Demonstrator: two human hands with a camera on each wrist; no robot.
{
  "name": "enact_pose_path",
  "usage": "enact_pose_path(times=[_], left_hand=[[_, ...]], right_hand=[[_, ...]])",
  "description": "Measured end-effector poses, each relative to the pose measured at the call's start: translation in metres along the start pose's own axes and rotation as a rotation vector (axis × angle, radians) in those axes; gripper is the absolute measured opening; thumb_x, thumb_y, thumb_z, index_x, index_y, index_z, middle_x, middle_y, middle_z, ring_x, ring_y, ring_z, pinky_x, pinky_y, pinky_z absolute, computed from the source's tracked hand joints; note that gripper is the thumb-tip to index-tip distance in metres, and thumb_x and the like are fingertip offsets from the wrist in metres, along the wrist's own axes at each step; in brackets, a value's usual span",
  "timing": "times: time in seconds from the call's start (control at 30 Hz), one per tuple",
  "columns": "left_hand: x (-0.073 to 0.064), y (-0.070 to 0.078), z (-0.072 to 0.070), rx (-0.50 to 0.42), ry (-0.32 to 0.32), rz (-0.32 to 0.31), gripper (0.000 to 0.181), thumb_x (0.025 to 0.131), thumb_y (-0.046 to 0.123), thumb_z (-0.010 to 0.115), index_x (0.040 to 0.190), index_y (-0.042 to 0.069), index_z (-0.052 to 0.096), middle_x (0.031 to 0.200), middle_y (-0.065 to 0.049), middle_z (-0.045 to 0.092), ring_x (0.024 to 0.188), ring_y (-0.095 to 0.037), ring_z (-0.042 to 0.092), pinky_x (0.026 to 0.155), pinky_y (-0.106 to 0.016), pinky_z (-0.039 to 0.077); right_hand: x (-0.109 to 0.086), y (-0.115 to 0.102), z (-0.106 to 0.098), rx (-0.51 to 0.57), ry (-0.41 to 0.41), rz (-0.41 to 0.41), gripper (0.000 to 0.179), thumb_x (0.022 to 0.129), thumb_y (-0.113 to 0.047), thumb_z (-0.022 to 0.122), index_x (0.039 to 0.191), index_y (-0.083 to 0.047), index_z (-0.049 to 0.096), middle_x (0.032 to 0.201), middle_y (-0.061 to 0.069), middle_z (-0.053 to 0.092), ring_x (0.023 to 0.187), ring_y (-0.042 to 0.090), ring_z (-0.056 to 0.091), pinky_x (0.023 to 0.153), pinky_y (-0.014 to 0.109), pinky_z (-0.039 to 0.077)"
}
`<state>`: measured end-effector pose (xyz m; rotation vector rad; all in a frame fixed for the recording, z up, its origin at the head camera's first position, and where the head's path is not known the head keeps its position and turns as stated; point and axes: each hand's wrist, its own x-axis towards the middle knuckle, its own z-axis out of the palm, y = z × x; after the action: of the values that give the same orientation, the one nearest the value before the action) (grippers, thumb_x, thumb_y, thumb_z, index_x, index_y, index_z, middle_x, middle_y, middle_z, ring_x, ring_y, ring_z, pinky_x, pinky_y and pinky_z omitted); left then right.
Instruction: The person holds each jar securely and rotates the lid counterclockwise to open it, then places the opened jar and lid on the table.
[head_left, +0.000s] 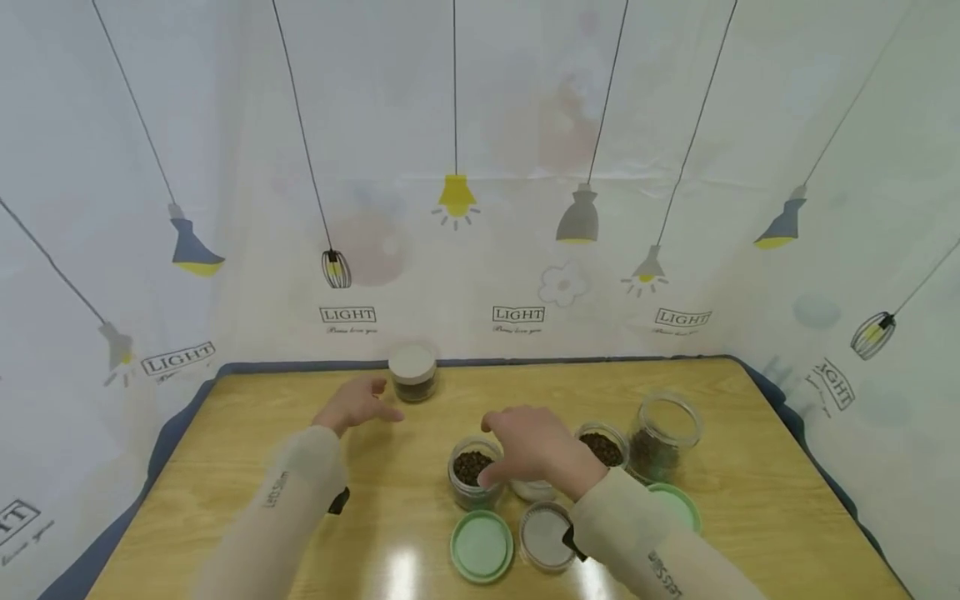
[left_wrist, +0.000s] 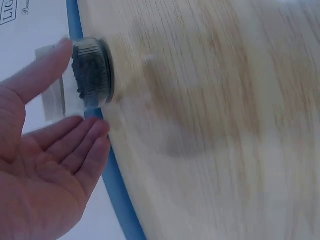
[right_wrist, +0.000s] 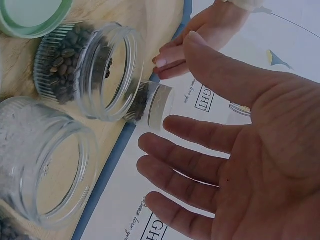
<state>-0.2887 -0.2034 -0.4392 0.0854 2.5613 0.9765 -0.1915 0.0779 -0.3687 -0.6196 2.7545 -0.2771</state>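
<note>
At the table's back edge stands a clear jar (head_left: 412,390) with a white lid and dark contents. My left hand (head_left: 360,406) is just left of it, thumb and fingers spread; in the left wrist view the fingers (left_wrist: 90,150) lie close beside the jar and overlap it. My right hand (head_left: 536,446) hovers over the open jars with its fingers apart, holding nothing. Below its thumb sits an open glass jar (head_left: 472,492) of coffee beans. Beside that, partly hidden by the right hand, is an open jar (right_wrist: 25,145) with white contents.
Farther right stand another open jar (head_left: 602,446) of dark beans and a taller open jar (head_left: 660,446). In front lie a green lid (head_left: 482,546), a clear-rimmed grey lid (head_left: 546,537) and a second green lid (head_left: 681,502), partly behind the right sleeve. A printed cloth wall borders the table.
</note>
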Motion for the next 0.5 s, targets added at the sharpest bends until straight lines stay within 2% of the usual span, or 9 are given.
enact_pose_path(times=[0.13,0.3,0.5], left_hand=[[0.014,0.0,0.011,-0.067,0.085,-0.04,0.087,0.083,0.032,0.076,0.149,-0.003,0.032,0.153,-0.025,0.035,0.139,-0.045,0.036,0.112,-0.057,0.033],[0.028,0.003,0.02,-0.098,0.148,-0.064,0.092,0.082,0.034,0.077,0.15,-0.003,0.027,0.155,-0.027,0.03,0.142,-0.047,0.029,0.114,-0.059,0.028],[0.042,0.006,0.032,-0.146,0.215,-0.075,0.088,0.079,0.032,0.081,0.147,0.0,0.035,0.15,-0.024,0.04,0.139,-0.043,0.037,0.116,-0.057,0.028]], right_hand=[[0.005,-0.005,0.0,-0.025,-0.006,-0.007,0.063,0.078,-0.049,0.078,0.127,-0.014,0.06,0.122,0.005,0.067,0.11,0.026,0.063,0.093,0.044,0.051],[0.011,-0.012,0.001,-0.062,-0.015,-0.033,0.065,0.077,-0.052,0.077,0.126,-0.015,0.061,0.12,0.003,0.068,0.108,0.024,0.064,0.094,0.042,0.051],[0.012,-0.015,0.004,-0.087,-0.014,-0.052,0.063,0.078,-0.053,0.076,0.127,-0.016,0.061,0.121,0.003,0.067,0.11,0.023,0.063,0.1,0.044,0.047]])
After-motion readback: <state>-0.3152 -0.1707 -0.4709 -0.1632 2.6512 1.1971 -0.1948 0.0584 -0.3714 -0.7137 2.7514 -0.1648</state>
